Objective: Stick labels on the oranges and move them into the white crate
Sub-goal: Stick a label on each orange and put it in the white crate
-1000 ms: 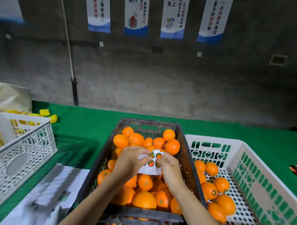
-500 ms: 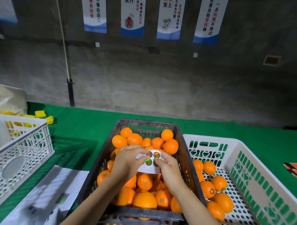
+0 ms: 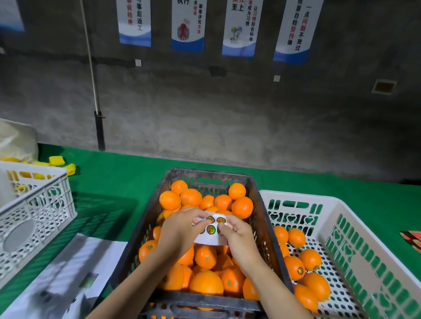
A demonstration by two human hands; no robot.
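Orange fruit fills the dark crate (image 3: 138,231); above it, both hands, left hand (image 3: 177,232) and right hand (image 3: 239,237), pinch the label sheet (image 3: 210,231), steadying it so a sticker can be peeled.

Dark crate (image 3: 138,240) taken as reference: oranges (image 3: 206,279) held inside, label sheet (image 3: 210,229) above them, white crate (image 3: 377,282) right, paper (image 3: 79,269) left.

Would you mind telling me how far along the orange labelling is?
Done: several oranges lie in the white plastic crate, one labelled orange showing its sticker. In hand: left hand and right hand hold the white sticker sheet. Left: the dark plastic crate remains full.
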